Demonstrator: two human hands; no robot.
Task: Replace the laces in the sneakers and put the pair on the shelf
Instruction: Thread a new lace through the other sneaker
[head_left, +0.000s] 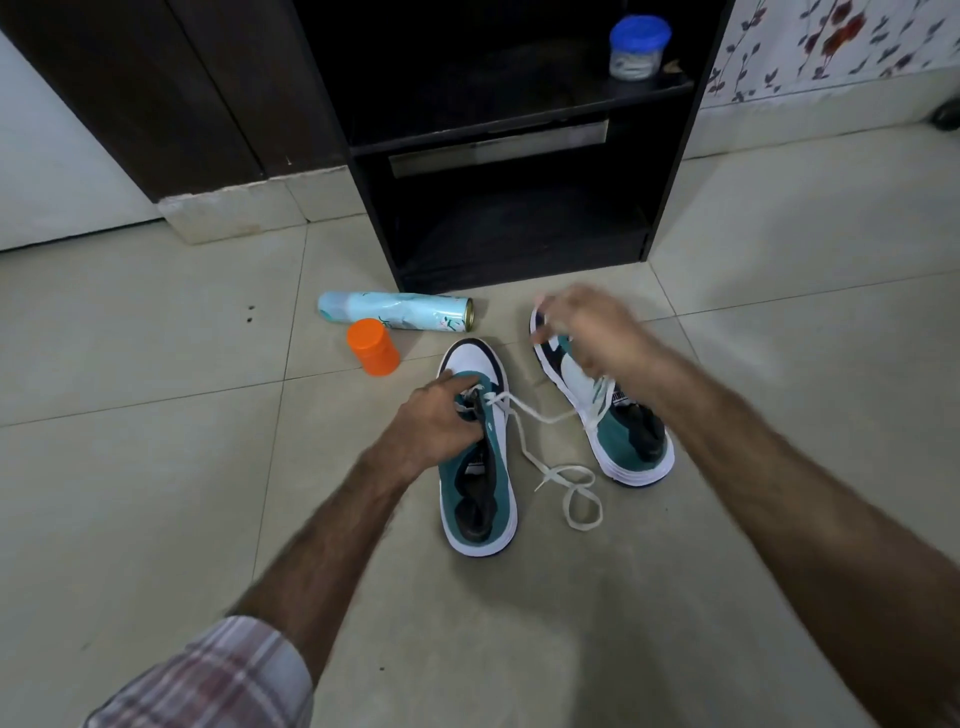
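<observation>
Pale floor tiles (519, 623) serve as the work surface, and both sneakers are laid on them toes pointing away, so that the eyelets face up and the shelf ahead is within easy reach. Nearest, a plaid sleeve (218, 680) covers the left upper arm. The left hand (434, 423) is curled over the throat of the left sneaker (480, 467), its fingers gripping the teal upper beside the eyelets; this looks meant to pin the shoe down while the lace is worked. From just beyond that grip a white lace (545, 457) runs loose to the right and trails in a loop on the tiles between the two shoes. The right hand (592, 332) is raised over the toe of the right sneaker (608, 415); it is blurred, and whether it pinches a lace end cannot be told. That shoe seems at least partly laced. Past the left hand an orange-capped jar (374, 345) stands, with a pale blue spray can (397, 310) lying behind it. Farthest, the black shelf unit (670, 156) stands open, holding a blue-lidded tub (638, 48); the lower bay appears free for the pair
</observation>
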